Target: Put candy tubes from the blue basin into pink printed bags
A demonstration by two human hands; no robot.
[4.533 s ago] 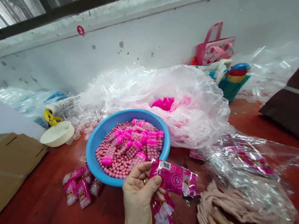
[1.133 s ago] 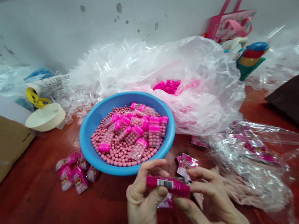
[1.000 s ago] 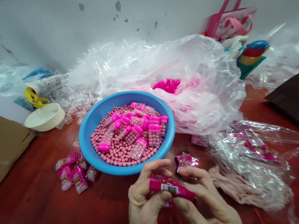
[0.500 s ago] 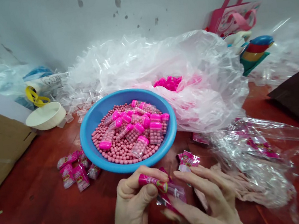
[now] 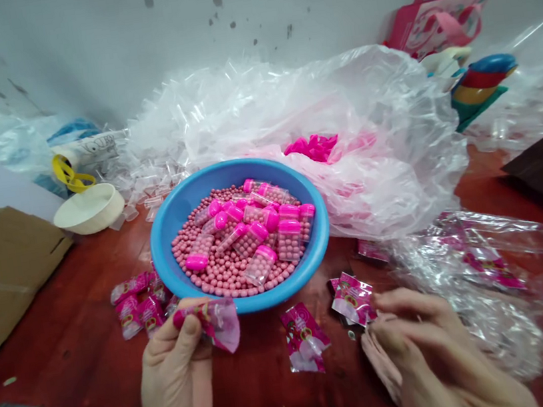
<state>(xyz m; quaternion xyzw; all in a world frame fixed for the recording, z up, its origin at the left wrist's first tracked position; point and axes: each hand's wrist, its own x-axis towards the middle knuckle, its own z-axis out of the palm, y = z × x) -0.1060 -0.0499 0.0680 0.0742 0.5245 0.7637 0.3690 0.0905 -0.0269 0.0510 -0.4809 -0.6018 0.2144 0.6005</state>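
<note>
My left hand (image 5: 174, 372) is closed, pinching a pink printed plastic sleeve (image 5: 212, 323) between thumb and fingers. The sleeve's clear, flared end points right, just in front of the blue basin (image 5: 325, 243). Over a pale cloth (image 5: 382, 363), my right hand (image 5: 427, 343) has loosely bent fingers, and I see nothing held in them. Its fingertips are beside a pink printed wrapper (image 5: 353, 298) lying on others. Between my hands, flat pink wrappers (image 5: 304, 337) lie on the table. Inside the basin are loose pink beads (image 5: 225, 270) and several small bead-filled bottles (image 5: 261, 265) with pink caps.
Filled pink packets (image 5: 137, 303) lie left of the basin. Behind it spreads a large clear bag (image 5: 375, 189) with bright pink pieces (image 5: 312, 148). A cardboard box (image 5: 8, 267) is at left, a white round lid (image 5: 91, 212) beyond. Crumpled clear plastic (image 5: 466, 297) covers the right.
My hands have drawn apart. The left moved left with a sleeve, and the right moved right toward the wrappers and cloth. Flat wrappers now show on the table between them.
</note>
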